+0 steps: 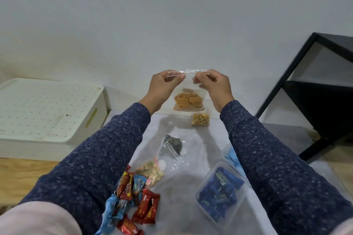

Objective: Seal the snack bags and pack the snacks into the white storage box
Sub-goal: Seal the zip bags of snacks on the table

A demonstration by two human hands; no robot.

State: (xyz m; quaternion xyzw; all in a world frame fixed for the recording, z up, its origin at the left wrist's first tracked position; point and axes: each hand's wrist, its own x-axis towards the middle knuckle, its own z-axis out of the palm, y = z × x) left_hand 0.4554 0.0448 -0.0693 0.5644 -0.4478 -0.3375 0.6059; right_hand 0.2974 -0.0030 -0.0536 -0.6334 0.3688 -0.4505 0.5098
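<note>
Trouble could come from the zip strip: if you press only at the ends, the middle may stay open, and the wafers could spill when the bag (188,89) goes into the box (47,108). The bag is thin and clear, so it could also slip and drop if your pinch goes loose. Squeezing too low could crush the wafers. You hold the bag up in the middle of the frame, in front of the wall, well above the table (191,187). Your left hand (165,86) pinches the top strip near its left end, with thumb and fingers pressed together on it. Your right hand (213,86) pinches the strip near its right end the same way. The strip runs between your fingertips, and the rest of the bag hangs down below them, between your wrists, with the wafers in the bottom. Whether the strip is fully closed is too hard to tell. The box sits at the left of the frame with its lid on, well apart from the bag. Other bags and candy (139,202) lie on the table in the lower middle of the frame.
</note>
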